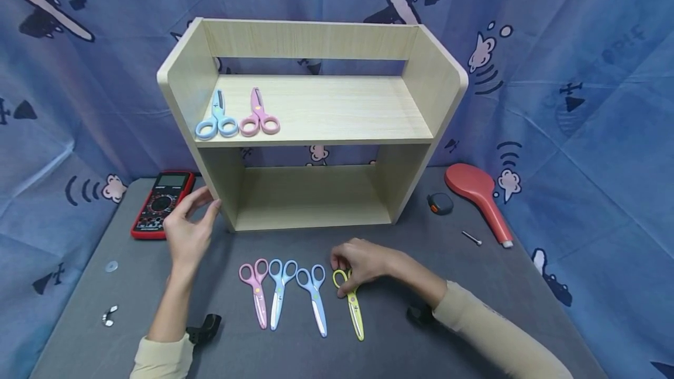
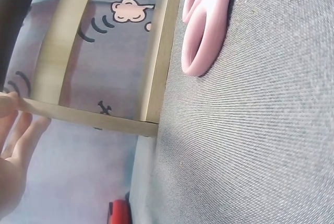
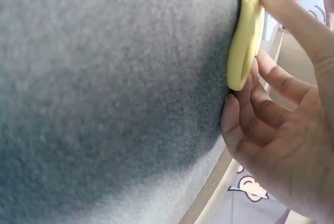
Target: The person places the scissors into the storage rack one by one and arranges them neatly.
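In the head view my right hand is at the handle loops of the yellow scissors, which lie on the table. The right wrist view has my thumb on the yellow handle and curled fingers at its end. My left hand holds the left side panel of a pale wooden shelf, thumb and fingers on its edge. Left of the yellow pair lie blue scissors, another blue pair and pink scissors. On the upper board rest blue scissors and pink scissors.
A red multimeter lies left of the shelf. To the right are a red paddle-shaped object, a small black-and-orange object and a bolt. A translucent disc and a small metal piece lie at left.
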`<state>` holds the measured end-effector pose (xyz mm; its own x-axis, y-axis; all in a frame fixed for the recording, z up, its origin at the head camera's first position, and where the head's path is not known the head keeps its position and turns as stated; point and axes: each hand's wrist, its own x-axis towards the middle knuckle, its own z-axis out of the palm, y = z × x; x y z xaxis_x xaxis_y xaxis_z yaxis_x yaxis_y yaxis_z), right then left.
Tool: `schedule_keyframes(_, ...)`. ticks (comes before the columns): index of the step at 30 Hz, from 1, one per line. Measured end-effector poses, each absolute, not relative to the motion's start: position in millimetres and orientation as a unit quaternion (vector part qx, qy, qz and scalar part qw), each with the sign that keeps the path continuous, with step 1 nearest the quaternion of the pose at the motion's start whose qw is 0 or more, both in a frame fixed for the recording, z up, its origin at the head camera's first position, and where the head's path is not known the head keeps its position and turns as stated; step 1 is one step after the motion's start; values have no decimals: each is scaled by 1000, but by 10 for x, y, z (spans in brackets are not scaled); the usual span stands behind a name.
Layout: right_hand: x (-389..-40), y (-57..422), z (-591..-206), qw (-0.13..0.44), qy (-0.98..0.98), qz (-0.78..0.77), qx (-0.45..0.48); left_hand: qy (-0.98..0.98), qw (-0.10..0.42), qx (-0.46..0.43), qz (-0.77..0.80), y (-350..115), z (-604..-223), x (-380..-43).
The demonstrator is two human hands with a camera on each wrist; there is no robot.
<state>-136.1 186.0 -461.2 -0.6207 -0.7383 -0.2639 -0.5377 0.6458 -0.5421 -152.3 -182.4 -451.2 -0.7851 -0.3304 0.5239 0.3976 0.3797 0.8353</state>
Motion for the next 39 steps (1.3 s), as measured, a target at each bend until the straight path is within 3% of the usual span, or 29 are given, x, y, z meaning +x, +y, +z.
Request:
schedule_keyframes(8, -1300, 1840, -4596, 239, 886, -186, -352, -763, 326, -22, -557, -1828, -4514, -1515)
schedule_keyframes(18, -1402, 1940, -4586, 287, 857, -243, -352, -758, 334, -21, -560, -1847, -4521, -1494)
schedule_keyframes(32, -1514, 2244, -4486, 467, 719, -369, -359, -758, 330, -25, -562, -1841, -4545, -1521)
schedule_keyframes(39, -1569, 2409, -4097, 465, 659, -456, -377, -759, 328, -25, -562, -1831, -4535, -1531)
